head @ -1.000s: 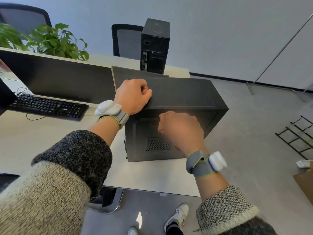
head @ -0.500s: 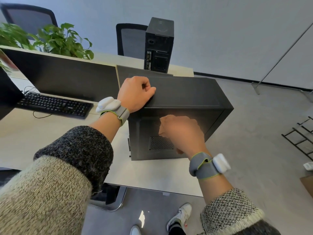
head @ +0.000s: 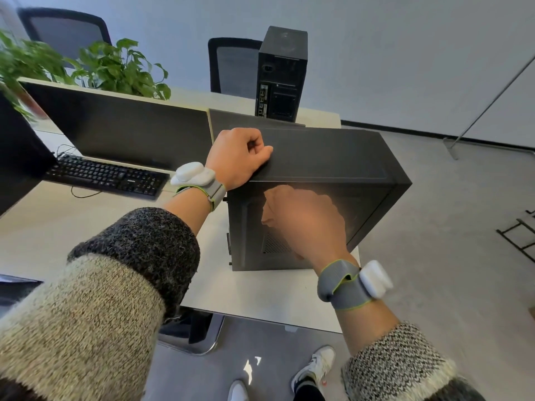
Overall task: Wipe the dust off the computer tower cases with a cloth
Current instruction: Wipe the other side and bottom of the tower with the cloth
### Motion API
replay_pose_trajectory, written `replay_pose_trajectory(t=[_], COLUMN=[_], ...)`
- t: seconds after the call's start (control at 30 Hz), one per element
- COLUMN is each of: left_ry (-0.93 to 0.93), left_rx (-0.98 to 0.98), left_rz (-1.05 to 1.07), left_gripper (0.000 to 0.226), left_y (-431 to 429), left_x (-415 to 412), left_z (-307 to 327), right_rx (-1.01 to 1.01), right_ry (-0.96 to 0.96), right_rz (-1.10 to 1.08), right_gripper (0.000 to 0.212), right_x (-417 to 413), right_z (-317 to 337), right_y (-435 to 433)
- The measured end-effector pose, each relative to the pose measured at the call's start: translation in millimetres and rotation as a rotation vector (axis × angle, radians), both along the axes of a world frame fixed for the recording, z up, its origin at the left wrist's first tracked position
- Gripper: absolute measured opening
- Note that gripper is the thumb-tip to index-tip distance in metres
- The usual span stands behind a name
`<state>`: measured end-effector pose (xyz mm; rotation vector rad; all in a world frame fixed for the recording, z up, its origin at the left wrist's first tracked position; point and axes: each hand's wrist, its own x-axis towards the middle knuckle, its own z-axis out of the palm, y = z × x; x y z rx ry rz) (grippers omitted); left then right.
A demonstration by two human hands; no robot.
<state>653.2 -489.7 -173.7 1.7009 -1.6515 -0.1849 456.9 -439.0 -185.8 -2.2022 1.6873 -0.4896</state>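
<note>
Person is wearing a chunky knit jumper.
- Left sleeve: oatmeal fleck, ending in a broad charcoal-flecked cuff.
- Right sleeve: black-and-white fleck, running into a pale fuzzy band.
- Left strap, sitting behind the left hand: grey, lime-green edging, carrying a rounded white pod.
- Right strap, sitting behind the right hand: same make.
- White trainers are showing on the near floor.

near tower on desk edge | keyboard left | second tower behind
</note>
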Motion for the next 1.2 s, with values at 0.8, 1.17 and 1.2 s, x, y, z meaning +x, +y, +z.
replay_pose_trajectory(t=[0.8,1.17,1.2], left_ry=[0.138,0.15,0.144], left_rx=[-0.072,-0.073,-0.071], left_rz=[-0.009,-0.01,-0.009], left_gripper=[0.027,0.027,0.027], left_y=[1.7,1.0,1.1], left_x=[4.8,4.5,4.0], left_z=[-6.6,-8.5,-8.8], right_rx=[-0.028,-0.009,-0.024], right_ry=[-0.047,-0.168,-0.179], right_rz=[0.033,0.011,0.013], right_gripper=[0.042,0.042,0.041], right_x=[42.1,59.5,62.1], right_z=[-1.6,-13.5,-14.3], right_y=[6.9,15.2,15.9])
